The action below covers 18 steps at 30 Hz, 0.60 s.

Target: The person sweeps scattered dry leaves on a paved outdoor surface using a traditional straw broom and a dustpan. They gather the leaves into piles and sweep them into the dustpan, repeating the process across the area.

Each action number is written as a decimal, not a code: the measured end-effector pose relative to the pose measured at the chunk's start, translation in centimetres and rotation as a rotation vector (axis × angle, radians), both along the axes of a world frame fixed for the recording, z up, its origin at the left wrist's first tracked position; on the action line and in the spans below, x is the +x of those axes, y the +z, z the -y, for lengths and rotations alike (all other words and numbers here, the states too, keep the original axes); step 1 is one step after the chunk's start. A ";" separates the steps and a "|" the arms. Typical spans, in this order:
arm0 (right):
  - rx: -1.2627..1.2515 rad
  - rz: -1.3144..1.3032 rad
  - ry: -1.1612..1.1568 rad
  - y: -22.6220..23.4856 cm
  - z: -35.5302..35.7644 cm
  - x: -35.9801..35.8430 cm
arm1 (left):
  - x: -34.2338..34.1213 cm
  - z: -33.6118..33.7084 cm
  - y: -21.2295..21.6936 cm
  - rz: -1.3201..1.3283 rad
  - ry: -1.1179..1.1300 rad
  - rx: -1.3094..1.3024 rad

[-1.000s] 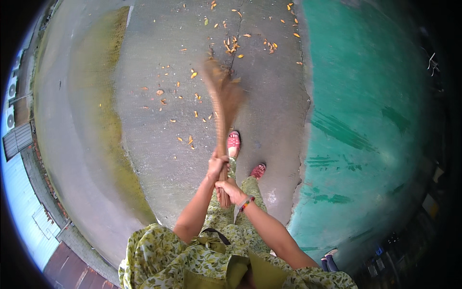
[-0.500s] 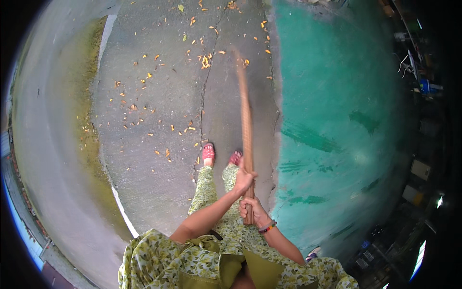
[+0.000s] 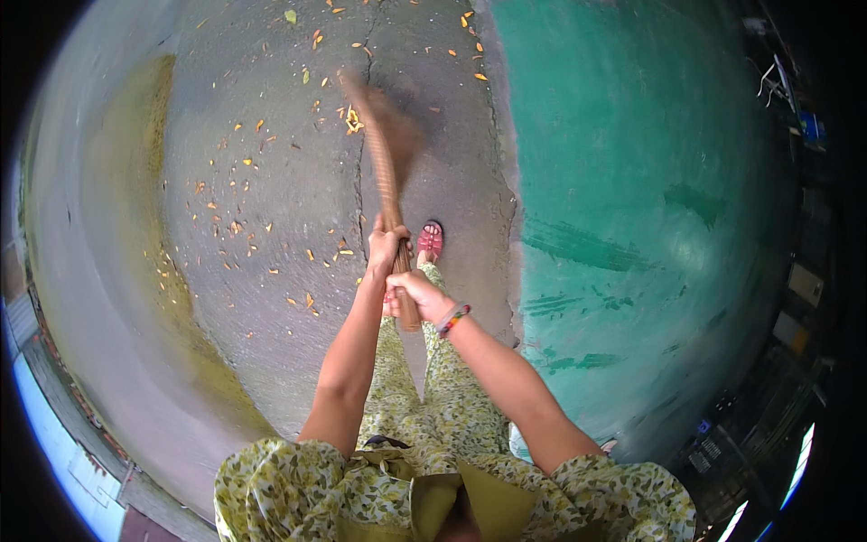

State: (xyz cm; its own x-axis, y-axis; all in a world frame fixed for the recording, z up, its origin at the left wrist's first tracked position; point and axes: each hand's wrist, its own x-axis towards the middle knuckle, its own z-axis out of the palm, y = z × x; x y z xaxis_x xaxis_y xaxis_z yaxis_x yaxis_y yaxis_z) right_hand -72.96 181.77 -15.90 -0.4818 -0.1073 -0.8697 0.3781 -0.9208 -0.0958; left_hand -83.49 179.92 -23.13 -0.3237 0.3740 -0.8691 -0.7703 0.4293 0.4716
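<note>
Both your hands grip one broom (image 3: 384,163): your left hand (image 3: 386,246) is clenched around the handle higher up, and your right hand (image 3: 417,294) is clenched just below it, near the handle's end. The broom slants forward over grey concrete (image 3: 298,208), its blurred brush end among scattered yellow leaves (image 3: 237,217). Judging by the leaves lying ahead and to your left, much of the sweeping looks undone, while the green floor (image 3: 632,181) on your right looks clear.

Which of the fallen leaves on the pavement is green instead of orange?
The leaf at the top edge, left of the broom: larger and green, while all others scattered below are small and orange.
</note>
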 end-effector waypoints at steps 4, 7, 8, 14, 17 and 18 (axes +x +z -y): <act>-0.148 -0.230 0.118 4.6 -5.2 2.8 | 0.8 -2.3 9.7 -0.471 0.159 -0.112; -0.080 -0.214 0.095 8.7 -2.8 6.2 | 3.6 -0.8 13.4 -0.468 0.072 -0.087; -0.077 -0.201 0.052 9.8 -1.9 7.6 | 5.0 -0.5 13.2 -0.489 0.030 -0.063; -0.006 0.086 -0.181 12.2 -2.1 9.7 | 10.4 -4.4 10.6 -0.008 -0.231 0.167; 0.000 0.141 -0.283 7.4 -3.4 5.1 | 7.6 -6.9 5.4 0.165 -0.255 0.241; -0.082 0.146 -0.373 5.7 -3.3 3.3 | 5.8 -6.7 4.2 0.233 -0.270 0.207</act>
State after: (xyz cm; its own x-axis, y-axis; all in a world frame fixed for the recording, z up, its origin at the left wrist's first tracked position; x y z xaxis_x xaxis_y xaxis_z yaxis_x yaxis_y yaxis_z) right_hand -69.71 185.05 -10.22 -0.3732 -0.0209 -0.9275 0.0212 -0.9997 0.0140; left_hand -77.74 186.65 -18.94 0.0065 0.5928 -0.8053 -0.7393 0.5451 0.3953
